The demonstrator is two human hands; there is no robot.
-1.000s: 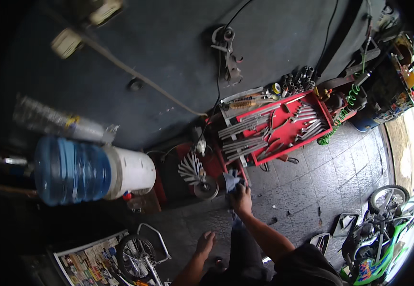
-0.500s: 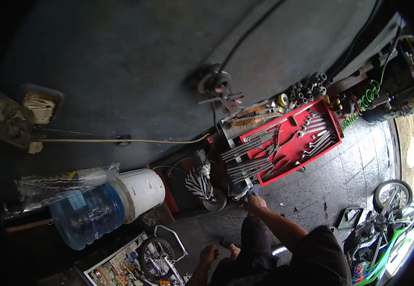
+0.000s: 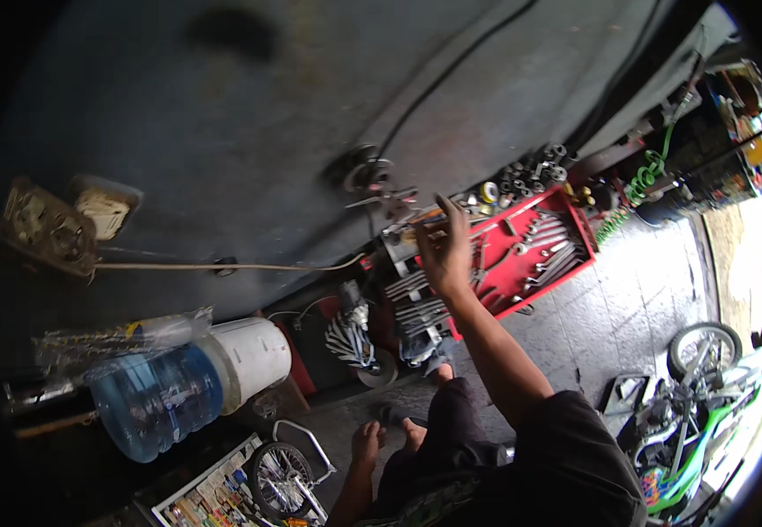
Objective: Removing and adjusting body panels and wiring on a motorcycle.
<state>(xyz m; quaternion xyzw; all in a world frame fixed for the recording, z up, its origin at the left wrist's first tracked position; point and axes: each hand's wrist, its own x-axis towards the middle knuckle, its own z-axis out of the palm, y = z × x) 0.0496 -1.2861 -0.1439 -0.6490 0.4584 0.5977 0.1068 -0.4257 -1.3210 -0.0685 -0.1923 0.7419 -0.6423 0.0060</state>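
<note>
My right hand is stretched out over the left end of a red tool tray. Its fingers are raised and apart, with nothing visible between them. Under and beside it lie a row of long metal tools and several wrenches. Beyond the fingers, brushes and slim tools line the tray's far side, partly covered by the hand. My left hand hangs low near my legs, its fingers curled closed. Whatever it may hold is hidden.
A grinder-like power tool and a striped cloth sit left of the tray. Further left are a white bucket and a blue water jug. Sockets stand behind the tray; a green motorbike is at right.
My right hand has risen from beside the tray's near left corner, moving forward over the tray with its fingers spreading. My left hand has shifted slightly left. The whole view has shifted a little.
</note>
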